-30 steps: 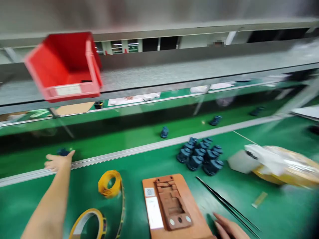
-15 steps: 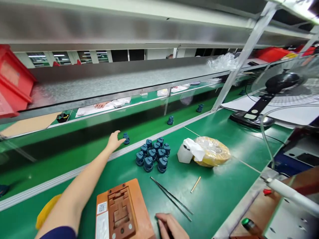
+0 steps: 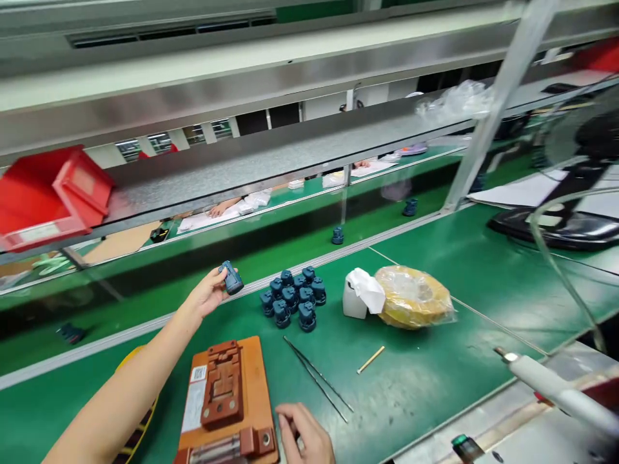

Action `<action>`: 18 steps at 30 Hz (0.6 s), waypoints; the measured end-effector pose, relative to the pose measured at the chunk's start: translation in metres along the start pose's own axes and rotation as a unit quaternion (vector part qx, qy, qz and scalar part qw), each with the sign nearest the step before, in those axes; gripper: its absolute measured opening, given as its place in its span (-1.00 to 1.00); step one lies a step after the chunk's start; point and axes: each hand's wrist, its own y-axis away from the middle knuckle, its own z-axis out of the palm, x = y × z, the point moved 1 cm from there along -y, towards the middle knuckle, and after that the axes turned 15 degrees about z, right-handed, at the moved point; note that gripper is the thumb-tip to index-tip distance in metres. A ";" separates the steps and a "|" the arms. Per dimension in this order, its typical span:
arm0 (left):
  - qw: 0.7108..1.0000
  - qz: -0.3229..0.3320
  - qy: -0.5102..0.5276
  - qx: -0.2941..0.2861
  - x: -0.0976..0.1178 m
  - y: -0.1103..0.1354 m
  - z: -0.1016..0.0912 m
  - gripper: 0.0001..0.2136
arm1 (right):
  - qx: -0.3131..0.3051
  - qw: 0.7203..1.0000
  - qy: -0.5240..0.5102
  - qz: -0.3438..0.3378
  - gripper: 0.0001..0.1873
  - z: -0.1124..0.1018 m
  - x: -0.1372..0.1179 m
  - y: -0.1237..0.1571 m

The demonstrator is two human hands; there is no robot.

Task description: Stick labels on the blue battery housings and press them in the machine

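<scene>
My left hand (image 3: pixel 209 293) is stretched out over the near edge of the conveyor belt (image 3: pixel 193 283) and pinches a small dark blue part (image 3: pixel 231 278) lifted off the surface. Just to its right, several more of the same blue parts (image 3: pixel 293 300) stand in a cluster on the green mat. My right hand (image 3: pixel 304 437) rests low near the front edge, fingers curled beside an orange-brown fixture (image 3: pixel 224 401); I cannot make out whether it holds anything. Thin black tweezers (image 3: pixel 316 377) lie to the right of the fixture.
More blue parts (image 3: pixel 337 235) ride on the belt, one at the left (image 3: pixel 71 333). A white bottle (image 3: pixel 354 298) and a wrapped yellow roll (image 3: pixel 412 296) sit right of the cluster. Red bins (image 3: pixel 53 193) stand on the shelf; a fan (image 3: pixel 575 193) is at right. Another person's hand (image 3: pixel 220 207) works across the belt.
My left hand reached onto the belt, closed on a blue part and lifted it back toward me. The view swung right and steadied.
</scene>
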 end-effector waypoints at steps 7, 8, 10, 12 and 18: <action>0.985 -0.099 0.143 -0.015 0.012 0.141 0.002 -0.56 | -0.097 0.994 -0.048 0.030 -0.79 -0.020 -0.074 -0.042; 0.983 -0.111 0.148 -0.015 0.010 0.153 0.004 -0.54 | -0.103 0.993 -0.050 -0.002 -0.79 -0.019 -0.090 -0.051; 0.980 -0.134 0.149 -0.015 0.004 0.170 0.006 -0.52 | -0.131 0.988 -0.022 -0.080 -0.51 -0.012 -0.119 -0.066; 0.979 -0.149 0.136 -0.011 -0.002 0.181 0.004 -0.52 | -0.199 0.968 0.010 -0.150 -0.14 0.000 -0.141 -0.078; 0.996 -0.072 0.023 0.055 -0.014 0.195 -0.046 -0.54 | -0.305 0.940 0.058 -0.144 0.04 0.044 -0.132 -0.109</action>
